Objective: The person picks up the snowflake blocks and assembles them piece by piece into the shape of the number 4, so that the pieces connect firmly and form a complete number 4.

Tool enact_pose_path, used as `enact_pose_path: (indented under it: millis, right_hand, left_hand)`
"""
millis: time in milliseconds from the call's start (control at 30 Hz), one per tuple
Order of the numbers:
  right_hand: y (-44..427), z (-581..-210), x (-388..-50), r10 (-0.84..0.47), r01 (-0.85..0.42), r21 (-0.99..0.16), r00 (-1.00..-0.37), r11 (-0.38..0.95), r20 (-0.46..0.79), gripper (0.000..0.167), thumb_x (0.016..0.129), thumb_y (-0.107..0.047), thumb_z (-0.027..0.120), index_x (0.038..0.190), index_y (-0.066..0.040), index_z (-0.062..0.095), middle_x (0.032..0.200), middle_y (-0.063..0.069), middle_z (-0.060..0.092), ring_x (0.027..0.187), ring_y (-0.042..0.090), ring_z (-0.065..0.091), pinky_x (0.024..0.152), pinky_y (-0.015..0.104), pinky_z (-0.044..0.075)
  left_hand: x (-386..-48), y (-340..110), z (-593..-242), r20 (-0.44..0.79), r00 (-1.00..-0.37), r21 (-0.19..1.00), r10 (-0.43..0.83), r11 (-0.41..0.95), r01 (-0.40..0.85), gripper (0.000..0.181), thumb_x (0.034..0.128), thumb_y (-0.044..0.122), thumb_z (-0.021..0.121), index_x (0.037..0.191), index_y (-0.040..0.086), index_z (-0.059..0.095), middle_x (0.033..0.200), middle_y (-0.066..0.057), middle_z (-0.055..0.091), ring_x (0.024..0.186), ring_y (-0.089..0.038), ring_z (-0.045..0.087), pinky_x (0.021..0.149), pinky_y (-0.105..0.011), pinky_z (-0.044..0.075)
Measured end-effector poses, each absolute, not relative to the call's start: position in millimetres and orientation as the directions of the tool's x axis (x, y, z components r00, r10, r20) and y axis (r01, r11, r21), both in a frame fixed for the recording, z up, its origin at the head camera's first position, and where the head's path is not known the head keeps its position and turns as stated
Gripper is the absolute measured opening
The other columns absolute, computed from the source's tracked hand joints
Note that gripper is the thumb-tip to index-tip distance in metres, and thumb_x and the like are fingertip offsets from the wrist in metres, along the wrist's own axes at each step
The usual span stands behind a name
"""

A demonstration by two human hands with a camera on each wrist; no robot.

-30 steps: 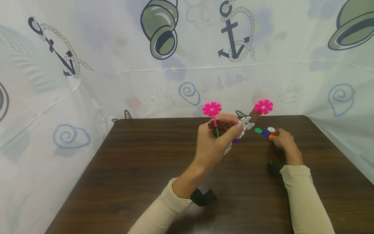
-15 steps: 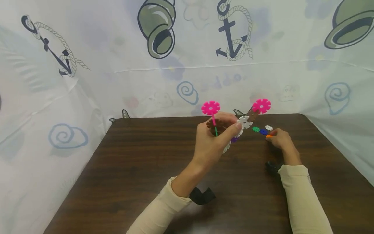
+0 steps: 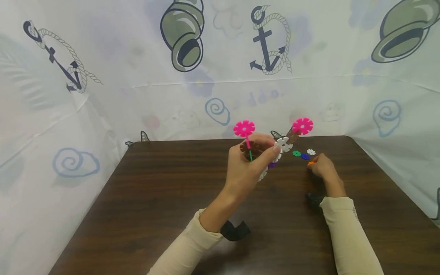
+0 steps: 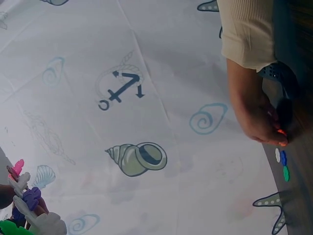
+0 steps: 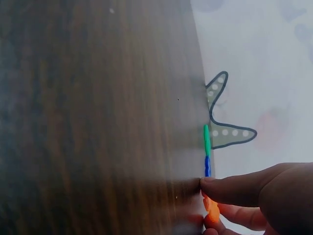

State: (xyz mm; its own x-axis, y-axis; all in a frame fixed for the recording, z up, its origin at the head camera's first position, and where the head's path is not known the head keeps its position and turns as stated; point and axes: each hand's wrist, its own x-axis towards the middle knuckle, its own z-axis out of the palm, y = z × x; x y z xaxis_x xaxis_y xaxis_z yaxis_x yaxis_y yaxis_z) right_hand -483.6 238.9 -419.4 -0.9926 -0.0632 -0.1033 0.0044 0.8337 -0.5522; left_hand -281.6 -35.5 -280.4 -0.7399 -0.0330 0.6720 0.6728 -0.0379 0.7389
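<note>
My left hand grips a joined build of notched plastic flower discs above the table. At its ends are a pink disc and another pink disc; white discs, brown, purple and green ones lie between, partly hidden by the fingers. In the left wrist view, white and purple discs show at the lower left corner. At the table's far right, my right hand pinches an orange disc between thumb and fingers. Just beyond it lie a green disc, a blue disc and a white disc.
The dark wood table reaches back to a white printed cloth, which hangs behind and along the sides. Black straps hang at the wrists, one strap below the left and the other above the tabletop near the right.
My right hand has drawn the orange disc slightly towards me, off the blue disc's edge. The left hand keeps its hold on the build. The head view has shifted a little.
</note>
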Motion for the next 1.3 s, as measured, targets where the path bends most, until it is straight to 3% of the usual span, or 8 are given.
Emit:
enact_pose_path:
  millis: [333,567,967,1133,1300]
  right_hand:
    - [234.8,-415.4,-480.2,-0.079,-0.016,-0.515,-0.992,0.857,-0.100,0.044,0.097,-0.017,0.063,0.125,0.015,0.050,0.123,0.036,0.056,0.107,0.049,0.054,0.100,0.062,0.047]
    - [227.5,-397.2,-471.8,-0.127,-0.041,-0.559,-0.985,0.828,-0.116,0.046,0.100,-0.016,0.061,0.132,0.015,0.052,0.130,0.038,0.055,0.114,0.051,0.055,0.103,0.064,0.048]
    - [201.7,-338.2,-444.6,-0.172,-0.188,-0.596,-0.982,0.781,0.084,0.049,0.103,-0.026,0.060,0.139,0.006,0.053,0.135,0.037,0.057,0.119,0.053,0.056,0.099,0.064,0.050]
    - [189.5,-314.4,-424.0,-0.168,-0.259,-0.635,-0.965,0.728,0.202,0.048,0.104,-0.030,0.061,0.139,0.002,0.053,0.126,0.032,0.065,0.103,0.043,0.063,0.082,0.048,0.058]
    - [179.1,-295.1,-403.2,-0.120,-0.340,-0.653,-0.926,0.677,0.357,0.050,0.102,-0.036,0.064,0.138,-0.001,0.056,0.110,0.026,0.071,0.087,0.033,0.062,0.067,0.029,0.052]
  left_hand:
    - [-281.2,-37.4,-280.9,0.671,-0.741,0.741,-0.027,-0.024,0.671,0.014,0.0921,0.011,0.070,0.099,-0.001,0.072,0.100,-0.016,0.071,0.080,-0.009,0.065,0.072,-0.022,0.055]
    - [-280.9,-38.5,-281.5,0.670,-0.742,0.741,-0.034,-0.027,0.671,0.013,0.0920,0.011,0.070,0.098,-0.001,0.072,0.100,-0.016,0.071,0.080,-0.010,0.065,0.072,-0.023,0.056]
    - [-281.9,-40.6,-280.3,0.671,-0.740,0.739,-0.047,-0.038,0.672,0.014,0.0922,0.011,0.070,0.098,-0.001,0.072,0.099,-0.016,0.071,0.079,-0.011,0.065,0.071,-0.021,0.055]
    - [-282.6,-41.4,-280.3,0.676,-0.735,0.734,-0.049,-0.044,0.678,0.014,0.0919,0.011,0.070,0.098,-0.002,0.073,0.099,-0.017,0.071,0.079,-0.011,0.064,0.071,-0.021,0.055]
    - [-283.1,-41.5,-279.2,0.680,-0.731,0.729,-0.051,-0.056,0.682,0.014,0.0914,0.011,0.070,0.098,-0.002,0.072,0.099,-0.017,0.071,0.079,-0.011,0.063,0.071,-0.022,0.054]
